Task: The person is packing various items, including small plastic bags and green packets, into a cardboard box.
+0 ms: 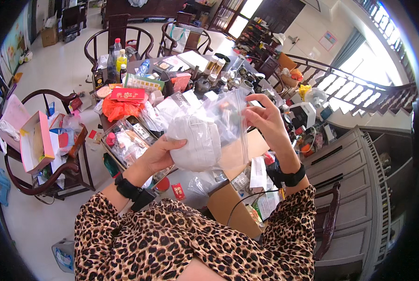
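Observation:
In front of me a clear plastic zip bag (230, 140) is held up with a folded white item (195, 140) in its left part; I cannot tell exactly what the item is. My left hand (162, 152) grips the bag's left side, thumb on top of the white item. At the bag's upper right edge, my right hand (265, 117) pinches the plastic near the zip strip with thumb and index finger. Behind the bag lie a red plastic bag (121, 109) and red envelopes (128, 94). An open cardboard box (230, 207) stands below it.
Bottles (121, 61), jars and small items crowd the table. A tray of small things (111, 151) is at its left. Further left, an armchair (47, 93) bears a pink box (37, 147). Grey cabinets (339, 196) stand at the right, and a grey bin (63, 254) is on the floor.

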`<state>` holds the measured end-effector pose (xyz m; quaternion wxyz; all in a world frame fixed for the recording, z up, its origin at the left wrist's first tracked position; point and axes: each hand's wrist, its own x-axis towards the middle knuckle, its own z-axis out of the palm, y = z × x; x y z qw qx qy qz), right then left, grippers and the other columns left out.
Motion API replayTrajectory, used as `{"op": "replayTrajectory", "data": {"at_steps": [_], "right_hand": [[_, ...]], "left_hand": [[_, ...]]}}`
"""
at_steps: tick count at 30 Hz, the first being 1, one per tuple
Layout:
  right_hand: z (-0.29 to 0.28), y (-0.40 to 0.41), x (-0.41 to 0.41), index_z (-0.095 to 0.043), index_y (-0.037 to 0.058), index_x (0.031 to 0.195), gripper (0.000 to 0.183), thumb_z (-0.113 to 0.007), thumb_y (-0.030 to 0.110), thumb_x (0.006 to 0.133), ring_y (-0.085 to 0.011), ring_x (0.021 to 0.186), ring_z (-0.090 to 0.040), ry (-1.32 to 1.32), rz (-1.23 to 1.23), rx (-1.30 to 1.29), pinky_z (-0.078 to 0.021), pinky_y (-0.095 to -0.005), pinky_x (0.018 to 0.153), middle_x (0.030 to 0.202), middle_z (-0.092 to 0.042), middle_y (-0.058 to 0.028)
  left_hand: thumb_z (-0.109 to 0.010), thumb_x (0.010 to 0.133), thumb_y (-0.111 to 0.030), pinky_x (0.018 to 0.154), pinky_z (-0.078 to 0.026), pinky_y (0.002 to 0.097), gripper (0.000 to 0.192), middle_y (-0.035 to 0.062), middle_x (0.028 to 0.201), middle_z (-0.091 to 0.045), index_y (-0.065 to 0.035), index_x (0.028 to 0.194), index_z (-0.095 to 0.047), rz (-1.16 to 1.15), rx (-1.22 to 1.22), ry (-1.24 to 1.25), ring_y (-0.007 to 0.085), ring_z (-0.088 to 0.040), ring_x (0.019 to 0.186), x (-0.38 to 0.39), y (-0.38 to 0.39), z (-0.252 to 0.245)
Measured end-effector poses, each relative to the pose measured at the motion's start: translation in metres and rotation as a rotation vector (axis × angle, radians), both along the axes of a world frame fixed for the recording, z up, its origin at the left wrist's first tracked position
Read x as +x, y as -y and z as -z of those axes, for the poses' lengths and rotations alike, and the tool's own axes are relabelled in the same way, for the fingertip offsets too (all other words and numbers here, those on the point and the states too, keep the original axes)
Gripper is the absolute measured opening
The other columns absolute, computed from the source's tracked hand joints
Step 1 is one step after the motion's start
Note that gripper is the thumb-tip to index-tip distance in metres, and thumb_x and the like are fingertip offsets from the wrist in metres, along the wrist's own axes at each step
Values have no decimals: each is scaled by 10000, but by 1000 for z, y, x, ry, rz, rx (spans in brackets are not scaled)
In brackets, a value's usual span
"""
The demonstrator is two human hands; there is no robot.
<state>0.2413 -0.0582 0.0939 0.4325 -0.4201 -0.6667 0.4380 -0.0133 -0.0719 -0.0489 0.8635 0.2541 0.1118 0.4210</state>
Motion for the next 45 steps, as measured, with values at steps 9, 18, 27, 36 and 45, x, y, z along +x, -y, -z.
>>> {"op": "replayTrajectory", "data": {"at_steps": [9,18,27,36,45], "right_hand": [[0,1,2,-553,-5,1041,315,-696,-8,760,-91,674,-613,37,116,58,-494,-207,613,775,-663,-88],[15,-14,5,-609,-29,895,106,-653,13,808,-89,662,-623,29,204,172,-512,-211,600,755,-664,-72],[12,-12,1,-553,-1,974,172,-637,28,827,-98,696,-616,-60,121,121,-512,-224,632,817,-653,-76],[6,-10,-1,-444,29,1164,401,-649,44,819,-124,739,-621,-60,73,68,-514,-248,663,854,-651,-101],[-2,-15,-11,-377,52,1221,522,-677,33,794,-121,779,-610,-50,20,43,-491,-239,689,845,-647,-106]], "left_hand": [[-659,781,-15,980,-422,446,522,87,1198,-543,-53,1252,-438,-153,-4,-42,251,-540,1109,-1,1,-10],[-668,774,-11,918,-473,414,477,109,1154,-566,-8,1210,-473,-221,-72,-80,244,-568,1054,2,12,-31],[-649,786,-6,962,-440,421,498,105,1174,-559,-33,1241,-447,-221,-46,-84,252,-550,1093,1,10,-29],[-632,793,3,958,-445,408,496,112,1172,-556,-27,1248,-435,-204,-52,-80,244,-554,1084,-3,5,-22],[-627,781,23,972,-433,417,512,95,1176,-557,-34,1253,-437,-223,-37,-70,242,-550,1092,-6,9,-26]]}}
